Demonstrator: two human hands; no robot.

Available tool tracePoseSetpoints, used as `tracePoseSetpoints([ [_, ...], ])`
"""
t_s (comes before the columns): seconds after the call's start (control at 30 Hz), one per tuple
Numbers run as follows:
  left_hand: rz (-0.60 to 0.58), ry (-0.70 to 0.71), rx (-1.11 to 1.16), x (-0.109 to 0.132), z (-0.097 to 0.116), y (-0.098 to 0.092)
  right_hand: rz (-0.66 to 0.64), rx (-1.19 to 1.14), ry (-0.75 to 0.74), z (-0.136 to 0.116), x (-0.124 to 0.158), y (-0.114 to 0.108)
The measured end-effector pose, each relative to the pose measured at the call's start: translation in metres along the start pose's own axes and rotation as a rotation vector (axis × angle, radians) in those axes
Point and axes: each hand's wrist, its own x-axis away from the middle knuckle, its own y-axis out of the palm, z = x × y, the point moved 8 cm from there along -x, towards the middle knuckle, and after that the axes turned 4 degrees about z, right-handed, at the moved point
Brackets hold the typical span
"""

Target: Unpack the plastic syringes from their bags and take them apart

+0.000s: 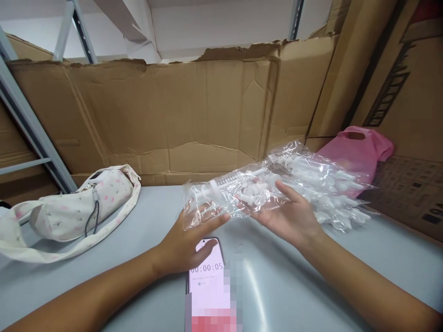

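Clear plastic bag (pixel 226 198), one, holding a white syringe-like plunger piece (pixel 226 180): I see it above the grey table (pixel 297 286), across left hand (pixel 188 237) and right hand (pixel 290 214), apart, fingers extended; best supported evenly.

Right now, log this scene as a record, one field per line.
Left hand: fingers extended, at the left end of a clear packet
Right hand: thumb raised, at the packet's right part
Packet contents: white plastic parts
Phone: on the grey table, screen reading 00:00:05
Left side: white patterned bag
Right side: more clear packets, pink bag
Behind: cardboard
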Motion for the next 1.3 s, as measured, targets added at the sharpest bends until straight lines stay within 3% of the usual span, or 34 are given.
tracePoseSetpoints([
  [0.13, 0.068, 0.114, 0.048, 0.005, -0.011, -0.009, 0.086, -0.019, -0.005, -0.002, -0.007, -0.016],
  [0.27, 0.089, 0.061, 0.225, 0.007, -0.027, -0.014, 0.159, 0.01, -0.026, -0.005, -0.011, -0.029],
  [0.33, 0.12, -0.112, 0.375, 0.007, -0.04, -0.016, 0.17, 0.038, -0.069, -0.009, -0.011, -0.032],
  [0.5, 0.351, -0.754, 0.974, 0.017, -0.078, -0.009, 0.154, 0.086, -0.086, -0.009, -0.009, -0.029],
  [0.57, 0.341, -0.92, 1.191, 0.017, -0.08, 0.001, 0.141, 0.077, -0.041, -0.003, -0.008, -0.025],
  [0.67, 0.24, -1.042, 1.381, 0.015, -0.073, 0.013, 0.146, 0.038, 0.012, 0.003, -0.004, -0.017],
  [0.9, 0.226, -1.042, 1.479, 0.012, -0.053, 0.016, 0.1, 0.088, -0.033, 0.009, -0.004, -0.008],
  [1.13, 0.198, -0.939, 1.492, 0.006, -0.038, 0.018, 0.054, 0.153, 0.094, 0.039, 0.0, -0.007],
  [1.3, 0.16, -0.913, 1.439, 0.006, -0.036, 0.019, 0.127, 0.227, 0.171, 0.048, 0.001, -0.012],
])
